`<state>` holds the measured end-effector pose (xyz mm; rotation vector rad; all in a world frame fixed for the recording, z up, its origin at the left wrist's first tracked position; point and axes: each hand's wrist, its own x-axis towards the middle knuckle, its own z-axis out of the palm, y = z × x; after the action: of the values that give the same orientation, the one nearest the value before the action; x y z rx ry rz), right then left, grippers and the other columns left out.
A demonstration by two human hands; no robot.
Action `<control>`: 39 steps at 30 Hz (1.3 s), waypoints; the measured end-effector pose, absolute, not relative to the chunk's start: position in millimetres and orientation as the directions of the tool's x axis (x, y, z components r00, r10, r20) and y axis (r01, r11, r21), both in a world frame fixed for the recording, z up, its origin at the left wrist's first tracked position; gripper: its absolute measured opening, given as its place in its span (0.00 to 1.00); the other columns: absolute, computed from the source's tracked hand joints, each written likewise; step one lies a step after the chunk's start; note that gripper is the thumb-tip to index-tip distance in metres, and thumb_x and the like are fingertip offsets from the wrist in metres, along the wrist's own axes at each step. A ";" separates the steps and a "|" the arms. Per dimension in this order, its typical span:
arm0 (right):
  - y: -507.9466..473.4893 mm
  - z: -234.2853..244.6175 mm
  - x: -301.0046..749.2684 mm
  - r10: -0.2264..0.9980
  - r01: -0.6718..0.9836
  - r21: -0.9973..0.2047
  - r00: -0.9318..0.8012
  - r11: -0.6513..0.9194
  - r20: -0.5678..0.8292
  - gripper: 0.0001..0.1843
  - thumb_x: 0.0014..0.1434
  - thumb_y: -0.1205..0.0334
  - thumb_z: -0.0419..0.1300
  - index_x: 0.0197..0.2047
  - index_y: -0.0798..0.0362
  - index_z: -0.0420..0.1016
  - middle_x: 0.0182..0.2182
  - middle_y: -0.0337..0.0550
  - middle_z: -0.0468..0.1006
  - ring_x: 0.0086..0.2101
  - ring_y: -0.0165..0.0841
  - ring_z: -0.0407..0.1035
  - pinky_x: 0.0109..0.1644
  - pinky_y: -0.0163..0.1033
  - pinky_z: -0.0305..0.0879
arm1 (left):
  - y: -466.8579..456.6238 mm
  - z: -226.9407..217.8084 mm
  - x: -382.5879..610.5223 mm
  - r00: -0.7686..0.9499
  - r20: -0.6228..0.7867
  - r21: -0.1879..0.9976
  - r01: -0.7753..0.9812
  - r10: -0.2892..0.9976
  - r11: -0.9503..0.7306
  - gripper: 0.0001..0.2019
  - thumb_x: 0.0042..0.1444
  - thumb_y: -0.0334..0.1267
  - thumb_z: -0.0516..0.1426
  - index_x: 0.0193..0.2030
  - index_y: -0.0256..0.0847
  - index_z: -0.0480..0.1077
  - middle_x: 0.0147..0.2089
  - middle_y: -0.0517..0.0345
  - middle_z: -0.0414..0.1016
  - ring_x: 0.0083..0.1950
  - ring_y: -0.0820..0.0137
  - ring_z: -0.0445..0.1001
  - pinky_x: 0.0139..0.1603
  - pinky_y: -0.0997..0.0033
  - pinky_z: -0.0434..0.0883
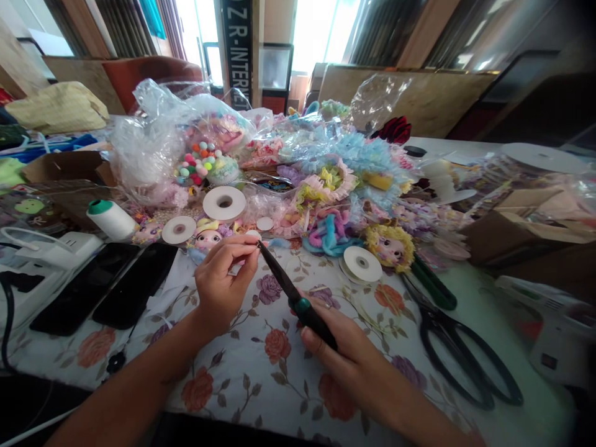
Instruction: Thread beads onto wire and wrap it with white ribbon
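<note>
1. 2 bare hands work above a flowered tablecloth (242, 357): the left hand (218, 285) ahead and to the left, the right hand (342, 338) closer to the body.
2. The right hand's fingers wrap a dark tapered tool (282, 274) by its black-and-green handle; its exact kind is unclear.
3. The left thumb and forefinger are pressed together in a pinch at the tool's tip; whether they grip the tip itself or some tiny piece, I cannot tell.
4. The tool's long axis runs diagonally, from the right hand forward and leftward to the left fingertips. So its point is nearest the left hand, and its thick end sits in the right palm.
5. Just beyond the right hand lies a flat white ribbon spool (363, 264), near a curly yellow-haired doll head (390, 247).
6. Farther right, black-handled scissors (454, 347) lie with 2 finger loops towards the person.
7. To the left, 2 dark-screened phones (135, 285) lie side by side, a white thread cone (112, 220) beyond them.
</note>
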<state>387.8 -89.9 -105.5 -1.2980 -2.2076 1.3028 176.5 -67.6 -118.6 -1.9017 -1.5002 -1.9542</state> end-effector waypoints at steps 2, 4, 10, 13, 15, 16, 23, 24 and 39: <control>-90.6 -105.3 387.7 0.807 0.573 -0.792 -0.559 0.211 -0.190 0.31 0.63 0.43 0.47 0.65 0.48 0.58 0.57 0.53 0.67 0.58 0.48 0.60 0.61 0.56 0.57 | -66.5 -119.5 176.4 -0.258 0.795 0.578 0.596 0.548 -0.558 0.04 0.54 0.27 0.59 0.34 0.39 0.72 0.39 0.54 0.78 0.41 0.69 0.77 0.35 0.72 0.76; -91.7 -105.2 387.5 0.814 0.583 -0.782 -0.552 0.221 -0.182 0.31 0.63 0.43 0.46 0.65 0.48 0.59 0.56 0.53 0.68 0.56 0.47 0.62 0.59 0.56 0.59 | -65.7 -120.3 176.4 -0.263 0.804 0.572 0.585 0.533 -0.575 0.04 0.53 0.27 0.59 0.34 0.39 0.72 0.39 0.54 0.78 0.41 0.69 0.77 0.34 0.72 0.76; -93.1 -106.7 385.7 0.817 0.584 -0.770 -0.557 0.257 -0.150 0.29 0.63 0.45 0.47 0.63 0.50 0.61 0.51 0.54 0.72 0.52 0.46 0.67 0.54 0.53 0.65 | -66.0 -120.4 176.5 -0.266 0.812 0.563 0.592 0.520 -0.577 0.05 0.53 0.26 0.59 0.34 0.39 0.72 0.39 0.54 0.78 0.40 0.70 0.77 0.34 0.72 0.76; -94.0 -107.0 385.0 0.823 0.585 -0.762 -0.554 0.279 -0.124 0.27 0.64 0.46 0.47 0.60 0.51 0.65 0.47 0.54 0.74 0.50 0.45 0.68 0.52 0.51 0.68 | -66.4 -120.0 176.0 -0.261 0.816 0.557 0.596 0.516 -0.578 0.05 0.53 0.26 0.59 0.35 0.39 0.72 0.39 0.54 0.78 0.41 0.70 0.76 0.35 0.72 0.76; -95.0 -105.9 384.2 0.823 0.554 -0.775 -0.563 0.305 -0.079 0.23 0.64 0.48 0.48 0.57 0.50 0.67 0.43 0.51 0.76 0.47 0.44 0.71 0.47 0.48 0.70 | -66.6 -120.0 175.7 -0.257 0.820 0.551 0.598 0.512 -0.582 0.05 0.53 0.26 0.59 0.35 0.38 0.72 0.39 0.54 0.78 0.41 0.70 0.76 0.35 0.73 0.76; -95.6 -105.1 383.5 0.824 0.530 -0.786 -0.564 0.317 -0.048 0.21 0.64 0.49 0.49 0.55 0.49 0.69 0.40 0.50 0.76 0.45 0.43 0.72 0.45 0.47 0.71 | -66.7 -120.1 175.5 -0.254 0.821 0.548 0.600 0.510 -0.583 0.05 0.53 0.26 0.59 0.35 0.39 0.72 0.39 0.54 0.78 0.41 0.70 0.76 0.35 0.73 0.76; -96.7 -101.1 377.5 0.848 0.426 -0.851 -0.528 0.306 0.041 0.11 0.62 0.53 0.53 0.41 0.48 0.72 0.29 0.44 0.75 0.36 0.39 0.73 0.35 0.40 0.71 | -67.0 -120.6 174.8 -0.213 0.836 0.518 0.610 0.506 -0.599 0.07 0.53 0.24 0.59 0.37 0.39 0.72 0.42 0.54 0.76 0.44 0.69 0.76 0.37 0.72 0.76; -96.8 -101.2 376.8 0.846 0.419 -0.855 -0.532 0.304 0.040 0.10 0.62 0.54 0.54 0.40 0.48 0.72 0.29 0.44 0.74 0.36 0.38 0.73 0.35 0.39 0.71 | -67.0 -120.4 174.7 -0.207 0.840 0.510 0.616 0.501 -0.601 0.07 0.53 0.24 0.59 0.37 0.39 0.72 0.42 0.54 0.76 0.45 0.68 0.76 0.38 0.71 0.76; -88.0 -103.2 385.9 0.770 0.417 -0.883 -0.629 0.216 -0.109 0.15 0.64 0.50 0.51 0.40 0.52 0.71 0.35 0.41 0.76 0.36 0.34 0.70 0.39 0.34 0.65 | -61.8 -119.8 173.6 -0.250 0.764 0.633 0.473 0.595 -0.613 0.04 0.55 0.27 0.58 0.36 0.39 0.71 0.40 0.54 0.75 0.44 0.69 0.74 0.39 0.70 0.76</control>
<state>385.9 -88.0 -103.2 -1.1052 -2.1436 1.3809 173.6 -61.8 -119.8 -1.9781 -1.4157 -2.1327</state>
